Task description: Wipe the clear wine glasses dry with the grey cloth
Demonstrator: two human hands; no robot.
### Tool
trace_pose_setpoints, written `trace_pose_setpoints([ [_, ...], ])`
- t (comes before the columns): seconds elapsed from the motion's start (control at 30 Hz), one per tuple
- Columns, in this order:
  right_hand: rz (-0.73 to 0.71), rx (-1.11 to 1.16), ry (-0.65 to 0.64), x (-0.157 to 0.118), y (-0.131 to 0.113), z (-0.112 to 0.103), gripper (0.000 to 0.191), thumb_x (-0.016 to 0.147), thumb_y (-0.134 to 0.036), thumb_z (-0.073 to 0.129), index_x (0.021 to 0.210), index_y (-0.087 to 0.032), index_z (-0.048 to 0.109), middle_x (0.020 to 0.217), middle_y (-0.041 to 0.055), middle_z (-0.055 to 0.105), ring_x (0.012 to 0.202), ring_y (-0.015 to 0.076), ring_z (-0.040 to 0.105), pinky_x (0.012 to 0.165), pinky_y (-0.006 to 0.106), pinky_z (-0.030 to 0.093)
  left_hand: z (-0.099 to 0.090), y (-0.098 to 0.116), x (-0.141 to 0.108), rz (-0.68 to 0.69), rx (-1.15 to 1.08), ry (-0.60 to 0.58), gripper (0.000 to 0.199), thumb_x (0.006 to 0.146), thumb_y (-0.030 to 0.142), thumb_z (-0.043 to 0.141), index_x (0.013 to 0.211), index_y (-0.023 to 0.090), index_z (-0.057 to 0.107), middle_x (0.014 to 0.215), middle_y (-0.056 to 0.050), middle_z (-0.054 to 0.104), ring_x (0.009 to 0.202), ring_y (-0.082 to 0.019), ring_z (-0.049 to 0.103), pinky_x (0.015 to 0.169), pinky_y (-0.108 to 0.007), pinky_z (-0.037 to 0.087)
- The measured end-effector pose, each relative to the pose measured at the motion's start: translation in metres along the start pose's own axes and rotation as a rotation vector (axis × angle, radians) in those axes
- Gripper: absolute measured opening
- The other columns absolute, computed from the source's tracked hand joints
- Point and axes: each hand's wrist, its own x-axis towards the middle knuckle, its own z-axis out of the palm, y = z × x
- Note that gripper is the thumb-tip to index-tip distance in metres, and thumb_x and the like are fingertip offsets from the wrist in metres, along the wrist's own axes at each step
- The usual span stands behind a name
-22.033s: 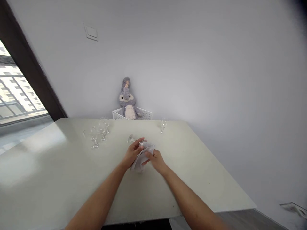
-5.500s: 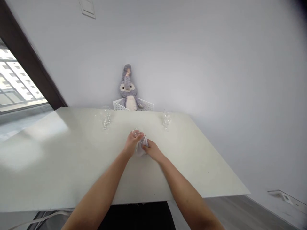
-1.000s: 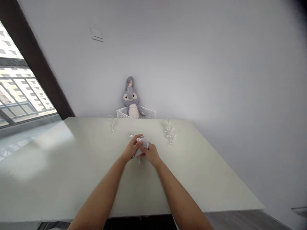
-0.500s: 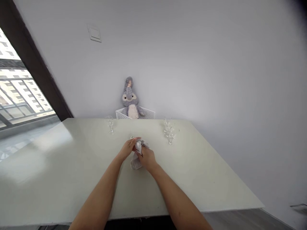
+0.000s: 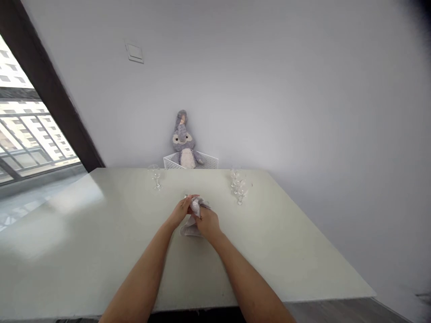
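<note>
Over the middle of the table, my left hand [image 5: 181,211] is closed around a small stemmed glass [image 5: 186,196], mostly hidden by fingers and cloth; a clear bit of it shows past the fingertips. My right hand [image 5: 208,220] grips a grey cloth [image 5: 192,229] pressed against the glass, its fingers bunched in the folds. Part of the cloth hangs below the hands toward the tabletop. Whether the right fingers reach inside the bowl, I cannot tell.
One stemmed glass [image 5: 156,176] stands at the far left of the table [image 5: 101,251]. Several similar glasses [image 5: 239,193] stand grouped at the right. Behind the far edge, a grey plush toy [image 5: 183,143] sits in a white basket [image 5: 210,162] against the wall.
The cloth's hanging end has shifted slightly left and spread out below my hands. Both hands keep their hold in nearly the same place. The view has tilted a little.
</note>
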Motion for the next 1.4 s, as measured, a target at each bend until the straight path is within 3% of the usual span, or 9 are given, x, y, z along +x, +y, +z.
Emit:
trace_pose_setpoints([
  [0.2, 0.206, 0.697, -0.074, 0.009, 0.000, -0.015, 0.030, 0.073, -0.040, 0.053, 0.090, -0.015, 0.055, 0.069, 0.0032, 0.061, 0.050, 0.0119, 0.053, 0.051, 0.026, 0.044, 0.004, 0.005, -0.002, 0.092, -0.148, -0.097, 0.059, 0.068, 0.034, 0.064, 0.123, 0.024, 0.045, 0.110, -0.008, 0.056, 0.087, -0.017, 0.056, 0.075, -0.028, 0.043],
  [0.33, 0.015, 0.260, -0.038, 0.003, 0.001, -0.004, 0.025, 0.069, -0.032, 0.058, 0.088, -0.017, 0.058, 0.075, 0.0050, 0.063, 0.063, 0.0164, 0.058, 0.057, 0.028, 0.045, 0.004, 0.002, 0.000, 0.062, -0.060, 0.036, 0.051, 0.076, 0.047, 0.050, 0.119, 0.019, 0.050, 0.079, -0.004, 0.061, 0.064, -0.012, 0.054, 0.061, -0.025, 0.044],
  [0.43, -0.083, -0.008, 0.050, 0.001, 0.002, 0.002, 0.016, 0.068, -0.029, 0.059, 0.081, -0.019, 0.060, 0.083, 0.0064, 0.063, 0.078, 0.0199, 0.058, 0.065, 0.029, 0.045, 0.003, 0.001, 0.000, 0.012, 0.016, 0.097, 0.052, 0.079, 0.053, 0.039, 0.107, 0.014, 0.059, 0.081, -0.007, 0.061, 0.070, -0.016, 0.055, 0.063, -0.028, 0.044],
  [0.67, 0.171, 0.709, -0.048, 0.007, -0.002, -0.012, 0.033, 0.069, -0.042, 0.058, 0.089, -0.016, 0.057, 0.065, 0.0026, 0.060, 0.050, 0.0135, 0.054, 0.049, 0.027, 0.044, 0.003, 0.007, -0.003, 0.094, -0.125, -0.111, 0.059, 0.067, 0.035, 0.065, 0.122, 0.024, 0.046, 0.096, -0.005, 0.061, 0.078, -0.016, 0.056, 0.070, -0.026, 0.043],
  [0.9, -0.078, -0.160, 0.075, 0.005, 0.003, -0.006, 0.009, 0.066, -0.026, 0.058, 0.072, -0.020, 0.060, 0.073, 0.0051, 0.063, 0.072, 0.0205, 0.059, 0.064, 0.032, 0.044, 0.000, -0.005, 0.003, 0.096, 0.301, 0.150, 0.047, 0.080, 0.050, 0.038, 0.104, 0.018, 0.061, 0.062, -0.003, 0.057, 0.059, -0.016, 0.052, 0.062, -0.030, 0.042],
  [1.0, 0.099, 0.047, 0.061, 0.013, 0.006, -0.018, 0.009, 0.067, -0.026, 0.056, 0.069, -0.019, 0.059, 0.061, 0.0027, 0.061, 0.053, 0.0173, 0.058, 0.051, 0.029, 0.044, -0.001, -0.001, 0.000, 0.294, 0.571, 0.304, 0.034, 0.074, 0.042, 0.052, 0.100, 0.024, 0.064, 0.081, -0.008, 0.063, 0.088, -0.026, 0.054, 0.084, -0.039, 0.036],
  [1.13, 0.223, 0.437, -0.028, 0.018, 0.007, -0.046, 0.023, 0.062, -0.032, 0.063, 0.078, -0.015, 0.061, 0.060, 0.0023, 0.062, 0.049, 0.0163, 0.058, 0.046, 0.027, 0.044, 0.003, 0.008, -0.004, 0.504, 0.608, 0.189, 0.038, 0.063, 0.032, 0.067, 0.100, 0.029, 0.063, 0.113, -0.006, 0.057, 0.121, -0.029, 0.033, 0.104, -0.041, 0.008],
  [1.3, 0.108, 0.417, -0.264, 0.015, 0.009, -0.068, 0.032, 0.059, -0.028, 0.064, 0.087, -0.013, 0.064, 0.069, 0.0008, 0.063, 0.060, 0.0146, 0.056, 0.053, 0.025, 0.043, 0.000, 0.007, 0.000, 0.513, 0.649, 0.124, 0.024, 0.065, 0.035, 0.065, 0.089, 0.031, 0.066, 0.067, -0.004, 0.062, 0.083, -0.024, 0.054, 0.101, -0.039, 0.014],
  [1.4, -0.021, 0.168, -0.193, 0.018, 0.011, -0.073, 0.022, 0.059, -0.019, 0.056, 0.079, -0.015, 0.066, 0.069, -0.0017, 0.063, 0.066, 0.0148, 0.054, 0.062, 0.026, 0.041, -0.011, 0.008, 0.001, 0.494, 0.887, 0.115, 0.022, 0.070, 0.038, 0.060, 0.089, 0.029, 0.066, 0.058, -0.004, 0.059, 0.068, -0.021, 0.053, 0.086, -0.035, 0.028],
])
